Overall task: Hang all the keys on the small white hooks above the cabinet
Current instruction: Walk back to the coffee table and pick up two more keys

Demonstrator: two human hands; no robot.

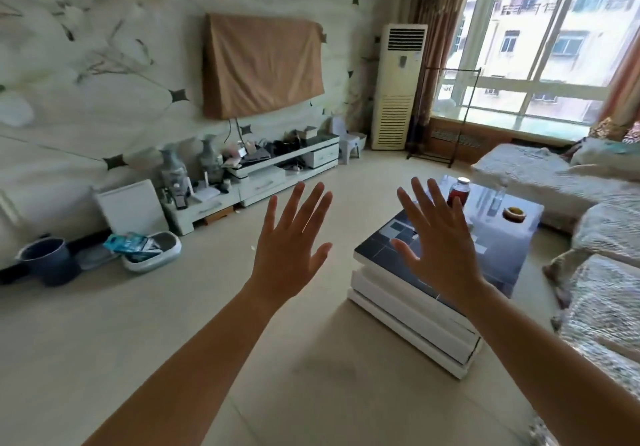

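Observation:
My left hand point(292, 243) is stretched out in front of me, back toward the camera, fingers spread and holding nothing. My right hand point(438, 237) is raised beside it in the same way, fingers apart and empty, over the near end of the coffee table point(408, 302). No keys and no small white hooks show in the head view. A low white cabinet point(263, 186) runs along the left wall under a covered screen point(263, 64).
The cabinet top is crowded with vases point(173, 168) and clutter. A jar point(459, 189) and small bowl point(514, 213) stand on the coffee table. Sofa point(602, 224) at right, standing air conditioner point(398, 89) by the window, bucket point(48, 260) and tub point(152, 250) on the floor at left.

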